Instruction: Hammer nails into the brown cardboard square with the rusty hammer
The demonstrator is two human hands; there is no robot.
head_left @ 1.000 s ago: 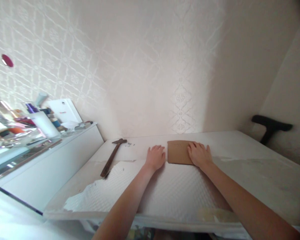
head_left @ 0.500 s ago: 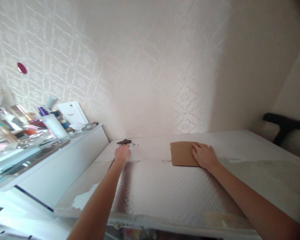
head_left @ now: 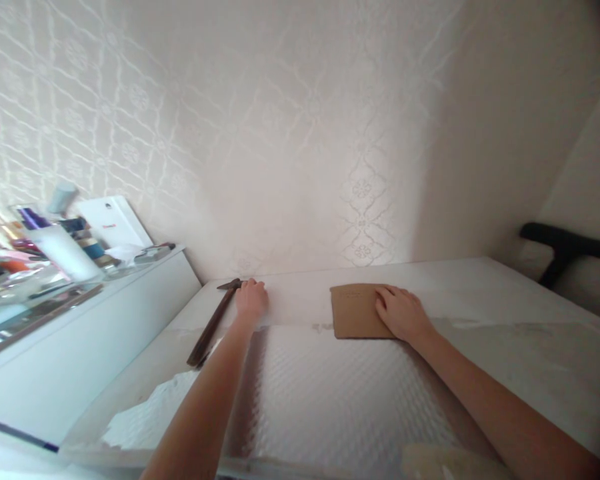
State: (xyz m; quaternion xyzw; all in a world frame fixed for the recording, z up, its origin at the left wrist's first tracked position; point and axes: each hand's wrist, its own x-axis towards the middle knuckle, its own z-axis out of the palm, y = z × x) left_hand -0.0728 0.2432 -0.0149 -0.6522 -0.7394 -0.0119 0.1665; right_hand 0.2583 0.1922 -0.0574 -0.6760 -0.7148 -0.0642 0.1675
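My right hand (head_left: 403, 312) lies flat with fingers stretched out on the right part of a brown cardboard piece (head_left: 354, 312), which rests on the white table (head_left: 480, 287) near the wall. My left hand (head_left: 251, 298) is at the far left of the table, right beside the head of a dark hammer (head_left: 211, 326). Its fingers are curled down onto the surface; what is under them is hidden. The hammer lies with its handle pointing toward me.
A clear embossed sheet (head_left: 340, 393) and torn white paper (head_left: 145, 417) cover the near part of the table. A white shelf (head_left: 80, 313) at the left carries several bottles and a white board. A black chair part (head_left: 563, 248) stands at the right by the wall.
My left hand left the cardboard's left edge and reached left to the spot beside the hammer head. My right hand stayed on the cardboard. The view shifted slightly.
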